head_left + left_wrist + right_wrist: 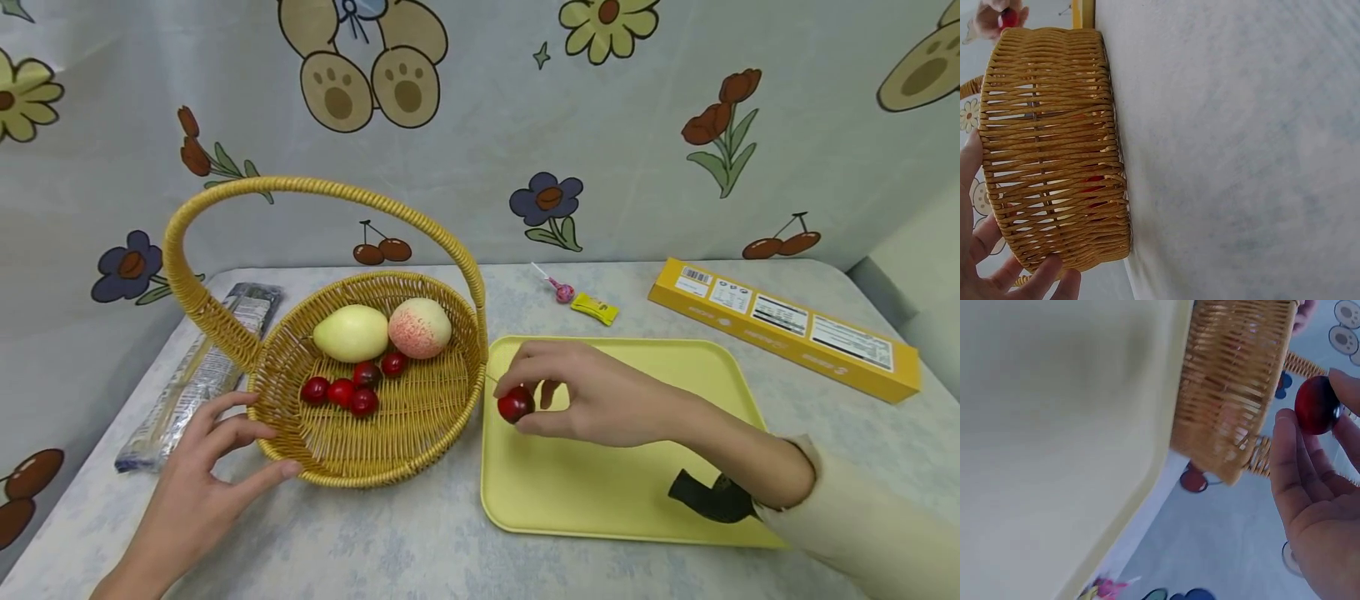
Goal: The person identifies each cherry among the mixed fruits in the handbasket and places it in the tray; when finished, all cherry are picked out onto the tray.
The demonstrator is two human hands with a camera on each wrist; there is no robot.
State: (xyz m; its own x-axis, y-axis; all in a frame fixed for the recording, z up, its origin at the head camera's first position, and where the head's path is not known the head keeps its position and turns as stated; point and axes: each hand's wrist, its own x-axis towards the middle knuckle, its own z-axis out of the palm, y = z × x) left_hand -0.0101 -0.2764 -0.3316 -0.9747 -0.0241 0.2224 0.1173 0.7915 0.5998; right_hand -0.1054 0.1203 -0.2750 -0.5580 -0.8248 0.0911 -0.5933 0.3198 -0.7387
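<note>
One small round red cherry (515, 405) is pinched in the right hand (592, 396) above the yellow plastic tray (600, 492); the left hand (202, 475) rests loose, fingers spread, against the woven wicker basket (420, 417).

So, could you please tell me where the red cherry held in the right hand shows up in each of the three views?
Head: the cherry is at centre, pinched by the right hand over the yellow tray's left edge.
Left wrist: top left corner, small, between fingertips beyond the basket.
Right wrist: upper right, between fingertips.
Shared landmark: the wicker basket, which appears in all three views.
</note>
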